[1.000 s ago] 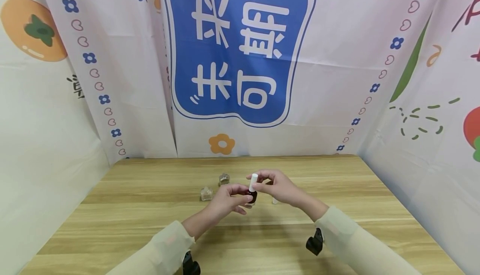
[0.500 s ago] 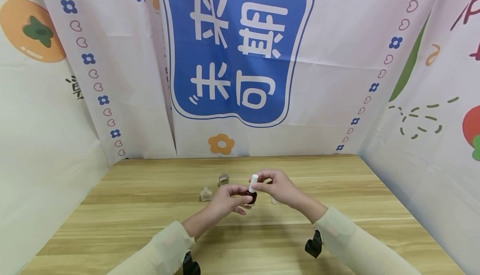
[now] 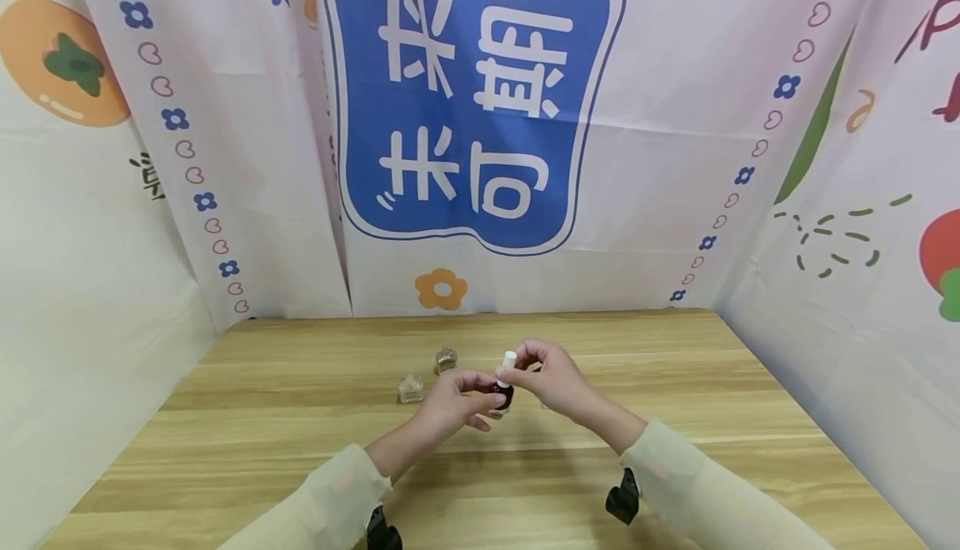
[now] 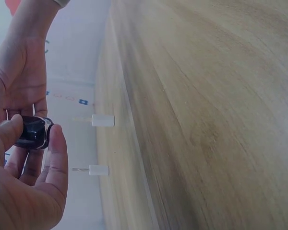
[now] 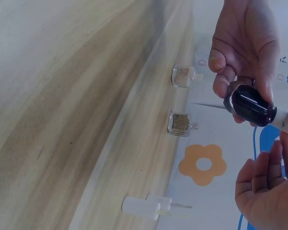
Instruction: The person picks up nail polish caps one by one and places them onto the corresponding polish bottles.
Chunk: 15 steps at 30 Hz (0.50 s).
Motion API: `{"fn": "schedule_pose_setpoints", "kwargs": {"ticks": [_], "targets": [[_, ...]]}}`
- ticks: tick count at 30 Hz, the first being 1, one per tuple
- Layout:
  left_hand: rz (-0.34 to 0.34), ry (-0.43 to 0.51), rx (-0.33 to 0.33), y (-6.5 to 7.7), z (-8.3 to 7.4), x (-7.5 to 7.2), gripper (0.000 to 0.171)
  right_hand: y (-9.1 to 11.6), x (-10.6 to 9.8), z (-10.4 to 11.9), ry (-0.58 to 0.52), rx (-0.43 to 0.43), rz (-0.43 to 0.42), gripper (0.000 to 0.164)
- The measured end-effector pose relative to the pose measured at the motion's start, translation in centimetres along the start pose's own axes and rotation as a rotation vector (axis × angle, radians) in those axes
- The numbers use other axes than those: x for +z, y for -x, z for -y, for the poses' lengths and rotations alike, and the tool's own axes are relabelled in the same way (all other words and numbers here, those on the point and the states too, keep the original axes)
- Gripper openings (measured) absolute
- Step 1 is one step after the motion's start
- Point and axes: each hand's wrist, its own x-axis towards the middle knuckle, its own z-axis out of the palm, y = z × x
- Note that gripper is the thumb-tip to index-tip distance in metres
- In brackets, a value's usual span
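My left hand (image 3: 450, 404) holds a nail polish bottle (image 5: 252, 105) of very dark polish between thumb and fingers, raised above the table. Its white cap (image 3: 510, 359) sits at the bottle's neck, pinched by the thumb and fingers of my right hand (image 3: 553, 379). In the head view the right fingertips cover the cap's lower part. To the left of my hands, two clear glass bottles without caps stand on the table: one with pale contents (image 5: 183, 76), one with gold-brown glitter (image 5: 181, 123).
Two white brush caps stand on the wooden table (image 3: 300, 417) with brushes pointing up, a larger cap (image 4: 103, 120) and a smaller cap (image 4: 99, 170). My right hand mostly hides them in the head view. A printed cloth (image 3: 645, 200) hangs behind the table.
The right fingers have shifted slightly down and left on the cap, hiding more of it and of the brush caps on the table. The left hand keeps its hold on the dark bottle.
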Motion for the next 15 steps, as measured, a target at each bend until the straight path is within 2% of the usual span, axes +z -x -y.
{"fn": "schedule_pose_setpoints", "kwargs": {"ticks": [9,15], "targets": [[-0.003,0.011,-0.006,0.0,0.1,-0.1,0.027,0.5,0.2,1.3,0.010,-0.003,-0.007,0.011],[-0.018,0.030,0.002,0.0,0.0,0.0,0.028,0.1,0.1,0.3,-0.006,-0.002,-0.015,0.014]]}}
